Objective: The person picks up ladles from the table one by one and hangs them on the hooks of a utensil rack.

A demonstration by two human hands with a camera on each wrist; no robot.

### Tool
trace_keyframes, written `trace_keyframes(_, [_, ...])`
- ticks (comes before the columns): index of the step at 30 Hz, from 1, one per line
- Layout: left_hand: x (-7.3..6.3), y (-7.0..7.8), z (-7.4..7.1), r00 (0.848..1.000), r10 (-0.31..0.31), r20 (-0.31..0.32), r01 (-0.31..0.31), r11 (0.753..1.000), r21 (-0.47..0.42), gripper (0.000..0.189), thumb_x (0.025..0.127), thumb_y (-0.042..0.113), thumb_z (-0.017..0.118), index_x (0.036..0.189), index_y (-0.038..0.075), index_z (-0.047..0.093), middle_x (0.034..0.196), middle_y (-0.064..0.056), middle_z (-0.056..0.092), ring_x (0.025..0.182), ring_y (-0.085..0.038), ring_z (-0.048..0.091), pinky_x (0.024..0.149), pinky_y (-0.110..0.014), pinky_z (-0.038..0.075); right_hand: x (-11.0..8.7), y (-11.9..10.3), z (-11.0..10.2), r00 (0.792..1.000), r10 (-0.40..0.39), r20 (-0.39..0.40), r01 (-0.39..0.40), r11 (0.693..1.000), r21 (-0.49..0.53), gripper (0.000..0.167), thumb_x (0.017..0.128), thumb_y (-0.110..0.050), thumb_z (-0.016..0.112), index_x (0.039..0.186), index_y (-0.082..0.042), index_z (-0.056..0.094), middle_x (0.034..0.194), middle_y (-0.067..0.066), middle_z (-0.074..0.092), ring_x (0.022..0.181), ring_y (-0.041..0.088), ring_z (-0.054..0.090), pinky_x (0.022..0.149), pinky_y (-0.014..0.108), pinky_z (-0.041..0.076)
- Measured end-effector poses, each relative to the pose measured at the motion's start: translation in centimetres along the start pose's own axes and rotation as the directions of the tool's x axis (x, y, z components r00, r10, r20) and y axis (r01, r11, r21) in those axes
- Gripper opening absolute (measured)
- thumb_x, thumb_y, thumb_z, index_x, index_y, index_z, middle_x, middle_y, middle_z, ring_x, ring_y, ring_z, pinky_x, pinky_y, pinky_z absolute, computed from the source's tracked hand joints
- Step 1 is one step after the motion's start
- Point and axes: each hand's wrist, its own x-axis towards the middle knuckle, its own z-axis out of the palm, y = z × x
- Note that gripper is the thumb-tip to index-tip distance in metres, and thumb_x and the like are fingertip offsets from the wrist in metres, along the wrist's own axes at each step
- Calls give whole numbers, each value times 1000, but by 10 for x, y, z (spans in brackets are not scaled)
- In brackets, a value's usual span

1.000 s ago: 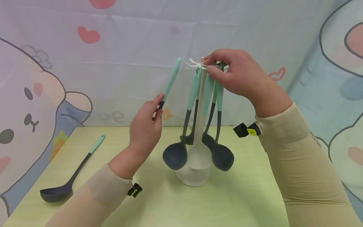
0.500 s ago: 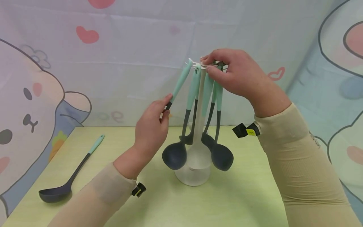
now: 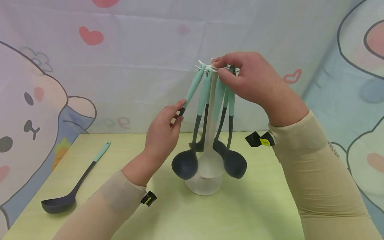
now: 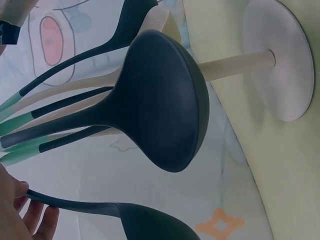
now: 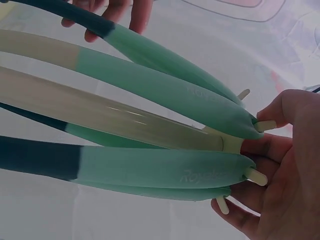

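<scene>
My left hand (image 3: 162, 130) pinches the dark neck of a mint-handled ladle (image 3: 196, 83), held tilted at the left of a white utensil stand (image 3: 204, 190). The handle's top end is right at a hook of the stand in the head view. In the left wrist view its dark head (image 4: 155, 222) is partly cut off by the frame. My right hand (image 3: 250, 76) grips the stand's top, thumb in front and fingers behind. Several utensils hang there, among them a dark ladle at the left (image 3: 185, 165), another at the right (image 3: 235, 164) and a cream one (image 3: 211, 163).
A separate dark ladle (image 3: 60, 204) with a mint handle lies on the pale yellow-green table (image 3: 246, 213) at the left. Behind the table hangs a cloth (image 3: 144, 43) printed with cartoon animals and hearts.
My left hand has moved right with the ladle, bringing its handle end from apart to the stand's hooks. My right hand stays on the stand's top.
</scene>
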Motion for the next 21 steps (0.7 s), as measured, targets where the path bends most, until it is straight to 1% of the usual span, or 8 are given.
trace_keyframes(5, [3, -2, 1, 1000, -8, 12, 9, 1000, -13, 51, 96, 2, 63, 143, 21, 55, 116, -4, 65, 97, -15, 65, 76, -30, 55, -1, -1, -1, 1000, 5, 6, -5, 1000, -15, 40, 101, -33, 45, 131, -17, 67, 136, -6, 61, 126, 20, 53, 94, 43, 44])
trace_keyframes(9, [4, -2, 3, 999, -13, 36, 14, 999, -36, 51, 96, 3, 63, 143, 21, 54, 119, -4, 64, 99, -16, 65, 78, -31, 55, -3, -2, -2, 1000, -12, -3, 12, 1000, -15, 38, 100, -30, 46, 125, -14, 70, 134, -2, 61, 126, 20, 49, 98, 45, 44])
trace_keyframes(13, [3, -4, 7, 999, -17, 50, 20, 997, -74, 52, 96, 3, 64, 144, 20, 53, 121, -4, 63, 99, -16, 65, 79, -32, 55, -4, -4, -3, 999, -34, -17, 33, 999, -31, 36, 100, -28, 47, 120, -12, 72, 126, 3, 57, 121, 21, 45, 96, 45, 45])
trace_keyframes(21, [1, -7, 17, 995, -33, 99, 47, 988, -145, 55, 96, 1, 61, 146, 17, 46, 124, -8, 59, 102, -18, 63, 81, -30, 55, -4, -9, -5, 1000, -10, 28, 12, 997, -81, 39, 101, -29, 44, 126, -14, 70, 129, 4, 58, 125, 24, 44, 99, 46, 43])
